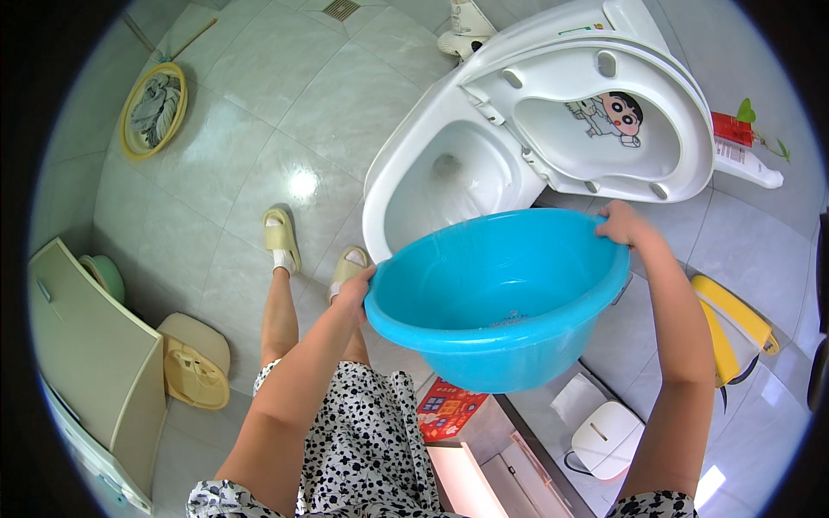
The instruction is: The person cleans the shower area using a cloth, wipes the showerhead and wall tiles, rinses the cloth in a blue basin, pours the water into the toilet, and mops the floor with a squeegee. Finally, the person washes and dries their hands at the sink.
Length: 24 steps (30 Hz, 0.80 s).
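Between my two hands hangs a large blue plastic basin (511, 285), tilted so that its far rim dips over the toilet bowl (395, 175). Clear water appears to run off that rim into the white bowl. My left hand (355, 294) grips the basin's left rim. On the far right rim, my right hand (618, 225) has its fingers around the edge. Inside, the basin looks nearly drained, with faint print on its bottom. The toilet's seat and lid (696, 142) are raised, and a cartoon sticker (615, 116) shows on the lid.
At the far left a yellow basin (126, 129) holds grey cloth (155, 107). A cabinet (97, 337) and beige basins (210, 382) stand at left. A white bottle (745, 165) lies beyond the toilet lid. At right are a yellow item (738, 317) and a white box (607, 437).
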### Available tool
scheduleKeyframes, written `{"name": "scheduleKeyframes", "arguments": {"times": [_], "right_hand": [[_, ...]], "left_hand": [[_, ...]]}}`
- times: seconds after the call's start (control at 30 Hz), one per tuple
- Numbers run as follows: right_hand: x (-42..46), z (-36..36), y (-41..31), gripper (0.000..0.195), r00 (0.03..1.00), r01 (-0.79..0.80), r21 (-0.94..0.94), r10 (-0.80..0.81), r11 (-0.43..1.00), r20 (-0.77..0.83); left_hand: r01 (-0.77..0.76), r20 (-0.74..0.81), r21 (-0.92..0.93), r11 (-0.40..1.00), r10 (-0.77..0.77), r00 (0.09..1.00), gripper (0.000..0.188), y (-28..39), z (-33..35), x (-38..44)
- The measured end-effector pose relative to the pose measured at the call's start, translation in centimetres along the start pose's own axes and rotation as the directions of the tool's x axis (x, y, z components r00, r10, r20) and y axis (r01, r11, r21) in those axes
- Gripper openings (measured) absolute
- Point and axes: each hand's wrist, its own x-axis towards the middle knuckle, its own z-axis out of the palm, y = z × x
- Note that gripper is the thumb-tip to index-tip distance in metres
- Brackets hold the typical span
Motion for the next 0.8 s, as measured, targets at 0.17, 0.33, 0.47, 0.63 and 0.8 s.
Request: {"name": "scheduleKeyframes", "arguments": {"times": [0.17,0.33,0.47,0.63,0.8], "right_hand": [[-0.3,-1.6,-2.1,0.056,0.999,-0.028,-0.073,0.030,0.997,0.022],[-0.2,-0.6,-0.9,0.056,1.000,0.005,-0.064,-0.006,0.998,-0.023],[-0.7,1.0,0.9,0.051,0.996,0.039,-0.094,-0.047,0.995,-0.075],[-4.8,2.2,3.0,0.048,0.991,0.067,0.018,-0.064,0.998,-0.114],[-10.5,5.9,6.4,0.044,0.870,0.268,0.215,-0.140,0.939,-0.473]], "left_hand": [[0.061,-0.014,-0.020,0.998,-0.061,0.998,0.044,-0.4,0.5,-0.2],[0.102,0.023,-0.017,0.995,-0.102,0.995,0.048,-1.3,-0.4,0.7],[0.076,-0.005,0.023,0.997,-0.076,0.997,0.049,-1.5,-0.4,0.7],[-0.070,-0.020,0.278,0.958,0.078,0.997,0.058,-1.4,0.1,-1.2],[-0.156,0.028,0.180,0.971,0.153,0.988,0.058,-1.7,0.5,-5.0]]}}
